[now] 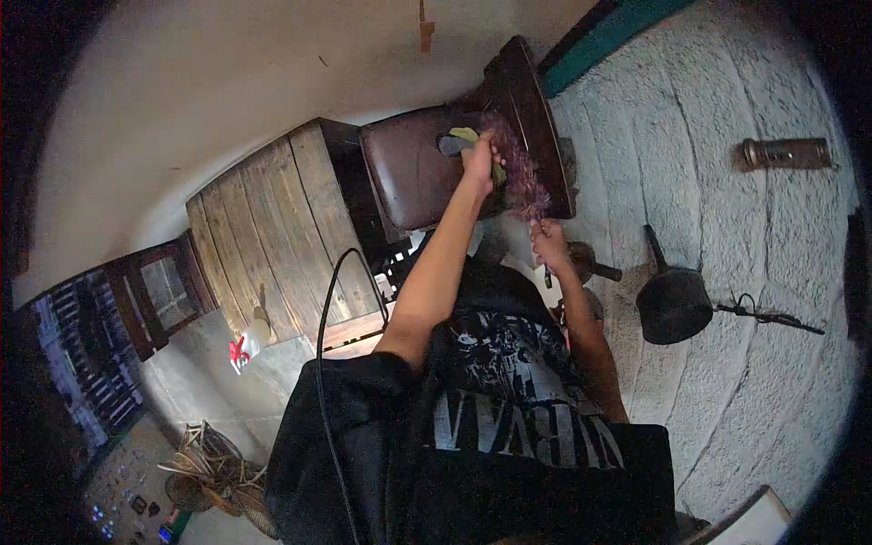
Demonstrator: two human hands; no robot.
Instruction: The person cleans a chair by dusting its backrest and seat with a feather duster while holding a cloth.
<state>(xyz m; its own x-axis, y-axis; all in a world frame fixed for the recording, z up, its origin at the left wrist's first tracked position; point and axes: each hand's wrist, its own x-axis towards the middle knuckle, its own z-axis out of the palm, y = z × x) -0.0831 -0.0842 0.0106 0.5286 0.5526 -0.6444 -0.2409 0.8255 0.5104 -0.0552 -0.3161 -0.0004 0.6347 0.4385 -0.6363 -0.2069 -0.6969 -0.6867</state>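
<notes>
Purple bristly duster (523, 177) blurred, its handle mostly hidden by right hand (549, 243); white-printed black shirt (518, 481) cut off at bottom edge.

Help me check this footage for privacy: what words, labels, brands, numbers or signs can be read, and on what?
"NIRVANA", probably: large pale letters, upside down and creased, on the black fabric T-shirt.
Too small and blurred to read: any markings on the red-and-white object.
No other text is legible.
</notes>
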